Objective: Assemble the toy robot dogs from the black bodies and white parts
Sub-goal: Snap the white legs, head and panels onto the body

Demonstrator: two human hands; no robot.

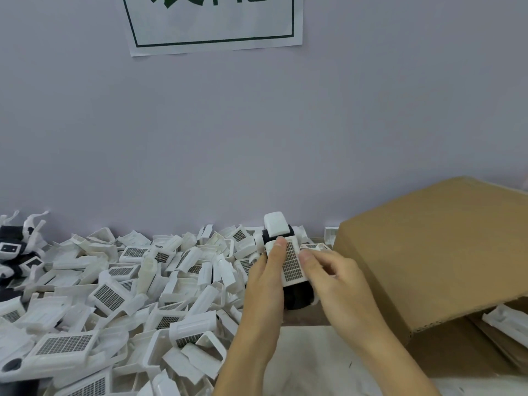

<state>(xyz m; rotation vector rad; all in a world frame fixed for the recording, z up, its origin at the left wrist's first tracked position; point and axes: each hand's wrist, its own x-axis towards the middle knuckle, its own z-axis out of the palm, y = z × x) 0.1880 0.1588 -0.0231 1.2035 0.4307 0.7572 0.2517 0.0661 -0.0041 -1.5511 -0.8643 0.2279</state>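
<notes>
A partly built toy robot dog [287, 261] sits between both hands just in front of the table's far edge, a little right of the middle. Its black body [297, 295] shows underneath and at the neck, a white head block [276, 224] rises at the far end, and a white back panel [292, 262] with a dark grid pattern lies along the top, facing up.

The left hand [265, 281] grips the dog's left flank, fingers curled under and out of sight, with its thumb [278, 247] laid on the far left part of the grid panel. The right hand [331, 278] closes around the right flank, thumb tip touching the panel's right edge and the other fingers curled against the side. Both forearms come up from the table's near edge.

To the left, a big loose pile of white parts [114, 295] covers the table from the left edge to the hands and back to the wall; many are the same grid-patterned panels, others are plain shells and brackets, lying at every angle and overlapping. At the far left corner sits a small cluster of assembled dogs [17, 252], black and white, partly cut off by the frame.

On the right a brown cardboard box [434, 247] stands with its flap tilted toward the hands, and some white parts show inside near the right edge. Bare pale table surface [314, 364] lies beneath the wrists. Behind everything is a pale wall with a white paper sign [214, 24] bordered in green, its lettering cut off at the top.
</notes>
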